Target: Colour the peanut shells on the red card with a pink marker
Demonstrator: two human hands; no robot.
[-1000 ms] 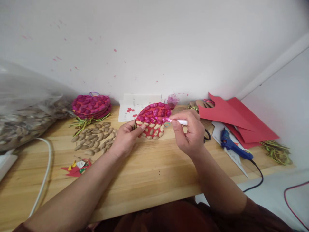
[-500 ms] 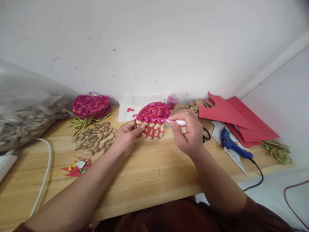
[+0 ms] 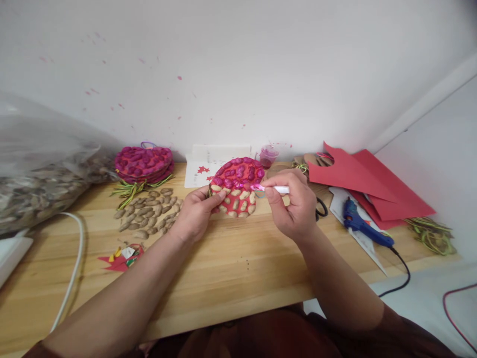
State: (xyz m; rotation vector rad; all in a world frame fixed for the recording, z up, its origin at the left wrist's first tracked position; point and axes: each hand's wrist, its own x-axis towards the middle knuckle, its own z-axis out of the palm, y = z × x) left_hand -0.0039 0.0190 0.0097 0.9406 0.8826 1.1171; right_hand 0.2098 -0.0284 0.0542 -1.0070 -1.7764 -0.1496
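Note:
My left hand (image 3: 197, 211) grips the left edge of a red disc covered with peanuts (image 3: 238, 171), thumb on its front. The peanuts on its upper part are painted magenta; those lower down are bare tan. Between the fingers of my right hand (image 3: 292, 201) is a white-handled paintbrush (image 3: 278, 189), its magenta-wet tip against the disc near the line between painted and bare peanuts. Behind the disc stands a small clear cup of magenta paint (image 3: 268, 156). Loose peanuts (image 3: 149, 211) lie on the wooden table to the left of my left hand.
Stacked magenta peanut discs (image 3: 144, 163) with green strings sit at back left, beside a bag of peanuts (image 3: 44, 184). To the right are red sheets (image 3: 365, 179), a blue glue gun (image 3: 365, 226) and green-brown string (image 3: 432, 233). A white cable (image 3: 76, 263) crosses the left side.
The whole view has shifted slightly, with things appearing a little further right. Both hands keep their hold, and the brush tip stays at nearly the same spot on the disc.

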